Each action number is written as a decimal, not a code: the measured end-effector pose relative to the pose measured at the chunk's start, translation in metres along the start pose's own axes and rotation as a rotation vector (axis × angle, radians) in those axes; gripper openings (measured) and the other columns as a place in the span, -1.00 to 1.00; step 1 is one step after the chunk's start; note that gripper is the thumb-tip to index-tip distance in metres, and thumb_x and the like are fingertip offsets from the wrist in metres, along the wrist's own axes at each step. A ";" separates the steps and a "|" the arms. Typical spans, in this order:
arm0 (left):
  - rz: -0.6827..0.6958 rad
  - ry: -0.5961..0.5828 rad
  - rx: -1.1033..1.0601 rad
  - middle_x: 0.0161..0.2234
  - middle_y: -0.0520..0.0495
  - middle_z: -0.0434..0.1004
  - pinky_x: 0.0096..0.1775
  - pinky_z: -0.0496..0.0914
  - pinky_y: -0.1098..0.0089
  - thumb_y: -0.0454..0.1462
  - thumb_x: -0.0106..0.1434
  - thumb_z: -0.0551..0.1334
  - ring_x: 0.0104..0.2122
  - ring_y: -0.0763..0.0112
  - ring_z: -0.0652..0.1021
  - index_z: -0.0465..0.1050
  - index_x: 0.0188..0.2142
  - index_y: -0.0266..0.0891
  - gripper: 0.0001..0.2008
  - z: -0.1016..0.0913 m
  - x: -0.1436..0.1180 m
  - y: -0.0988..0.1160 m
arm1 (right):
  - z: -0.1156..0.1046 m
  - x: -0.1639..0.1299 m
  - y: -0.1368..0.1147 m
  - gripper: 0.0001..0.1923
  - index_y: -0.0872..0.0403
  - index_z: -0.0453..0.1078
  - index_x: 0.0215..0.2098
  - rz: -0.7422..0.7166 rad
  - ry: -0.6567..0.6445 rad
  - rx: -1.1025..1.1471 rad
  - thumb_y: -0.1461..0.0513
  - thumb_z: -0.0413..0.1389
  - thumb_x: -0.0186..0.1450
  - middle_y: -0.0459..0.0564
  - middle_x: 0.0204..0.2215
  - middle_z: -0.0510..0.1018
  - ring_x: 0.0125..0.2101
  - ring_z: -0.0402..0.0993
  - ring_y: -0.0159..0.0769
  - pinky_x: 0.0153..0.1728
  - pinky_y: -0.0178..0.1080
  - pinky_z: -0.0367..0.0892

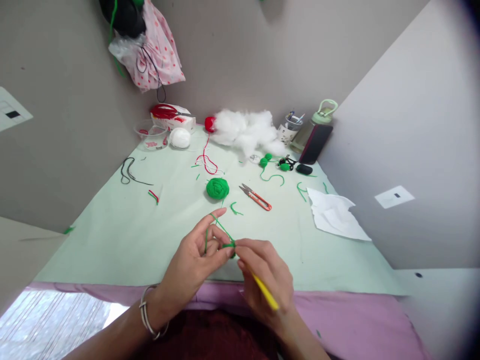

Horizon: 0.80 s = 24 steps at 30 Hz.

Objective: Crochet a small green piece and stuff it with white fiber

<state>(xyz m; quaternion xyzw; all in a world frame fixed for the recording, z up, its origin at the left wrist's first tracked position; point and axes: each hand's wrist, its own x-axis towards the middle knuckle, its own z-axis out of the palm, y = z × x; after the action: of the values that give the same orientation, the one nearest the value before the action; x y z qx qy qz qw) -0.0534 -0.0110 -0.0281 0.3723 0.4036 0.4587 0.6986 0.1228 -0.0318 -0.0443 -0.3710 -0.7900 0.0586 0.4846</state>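
Observation:
My left hand (pixel 197 257) holds green yarn (pixel 221 231), looped over the raised index finger and pinched at the thumb. My right hand (pixel 264 277) grips a yellow crochet hook (pixel 265 294) whose tip meets the yarn between both hands, just above the near table edge. The strand runs up toward a green yarn ball (pixel 217 188) lying on the pale green table cover (pixel 112 235). A silver bangle sits on my left wrist.
Orange thread snips (pixel 256 197) lie right of the ball. White paper (pixel 335 214) lies at right. White stuffing (pixel 245 131), a pen cup (pixel 289 129), a green bottle (pixel 318 122), a phone (pixel 315 144), red scissors on a box (pixel 170 114) and a plastic bowl (pixel 150 134) line the back.

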 end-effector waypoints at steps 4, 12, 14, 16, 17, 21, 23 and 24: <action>-0.162 -0.084 -0.235 -0.34 0.08 0.45 -0.15 0.33 0.40 -0.21 0.19 0.54 -0.30 0.45 0.43 0.45 0.29 -0.21 -0.30 0.001 0.002 0.002 | 0.003 -0.003 0.002 -0.57 -0.11 0.53 0.21 0.010 0.077 0.006 0.35 0.12 0.46 0.10 -0.10 0.66 -0.14 0.64 -0.14 -0.24 -0.14 0.58; -0.119 -0.131 -0.188 -0.33 0.05 0.45 -0.17 0.29 0.37 -0.23 0.25 0.48 -0.30 0.42 0.40 0.57 0.21 -0.16 -0.47 -0.002 0.005 0.005 | 0.005 0.011 -0.004 -0.75 -0.06 0.62 -0.12 0.484 0.248 0.645 0.28 0.08 0.53 -0.02 -0.27 0.65 -0.36 0.51 -0.31 -0.33 -0.21 0.48; -0.067 -0.112 -0.127 -0.29 0.03 0.49 -0.07 0.31 0.34 -0.21 0.29 0.46 -0.21 0.36 0.44 0.56 0.21 -0.12 -0.51 0.000 0.004 0.002 | 0.007 0.012 -0.004 -0.76 -0.06 0.63 -0.11 0.490 0.214 0.588 0.29 0.10 0.52 -0.01 -0.24 0.67 -0.33 0.53 -0.30 -0.32 -0.21 0.48; -0.021 -0.081 -0.086 -0.25 0.03 0.52 0.00 0.31 0.33 -0.20 0.29 0.48 -0.15 0.34 0.46 0.55 0.21 -0.08 -0.50 0.001 0.002 0.000 | 0.008 0.009 -0.004 -0.74 -0.07 0.63 -0.07 0.443 0.197 0.487 0.33 0.10 0.50 -0.02 -0.26 0.67 -0.32 0.55 -0.28 -0.31 -0.21 0.50; -0.011 -0.065 -0.078 -0.24 0.04 0.52 0.00 0.31 0.33 -0.20 0.27 0.49 -0.15 0.35 0.46 0.55 0.22 -0.06 -0.47 0.002 0.001 0.000 | 0.009 0.006 -0.005 -0.71 -0.09 0.63 -0.03 0.394 0.190 0.406 0.35 0.11 0.49 -0.02 -0.26 0.67 -0.30 0.57 -0.27 -0.30 -0.20 0.51; -0.069 -0.045 -0.164 -0.26 0.06 0.51 -0.09 0.33 0.37 -0.19 0.21 0.55 -0.25 0.42 0.46 0.54 0.23 -0.08 -0.40 0.004 0.001 0.000 | 0.009 -0.007 -0.004 -0.57 -0.18 0.59 0.16 0.162 0.137 0.099 0.36 0.21 0.42 0.05 -0.09 0.66 -0.12 0.62 -0.13 -0.19 -0.12 0.56; -0.163 -0.076 -0.266 -0.34 0.08 0.47 -0.13 0.35 0.37 -0.20 0.21 0.53 -0.40 0.52 0.39 0.60 0.16 -0.16 -0.48 0.003 0.002 0.002 | 0.008 -0.008 -0.003 -0.56 -0.19 0.58 0.18 0.155 0.131 0.115 0.35 0.23 0.41 0.05 -0.06 0.66 -0.11 0.62 -0.12 -0.18 -0.12 0.56; -0.206 -0.089 -0.313 -0.38 0.10 0.44 -0.13 0.37 0.37 -0.21 0.22 0.51 -0.49 0.58 0.31 0.63 0.12 -0.19 -0.53 0.003 0.002 0.004 | 0.007 -0.007 -0.003 -0.59 -0.18 0.59 0.16 0.191 0.149 0.167 0.35 0.21 0.43 0.04 -0.09 0.67 -0.13 0.62 -0.14 -0.19 -0.12 0.55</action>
<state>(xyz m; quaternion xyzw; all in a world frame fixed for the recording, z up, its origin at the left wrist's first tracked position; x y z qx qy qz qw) -0.0517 -0.0078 -0.0240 0.2358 0.3322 0.4250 0.8084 0.1176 -0.0362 -0.0514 -0.4064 -0.7052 0.1422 0.5633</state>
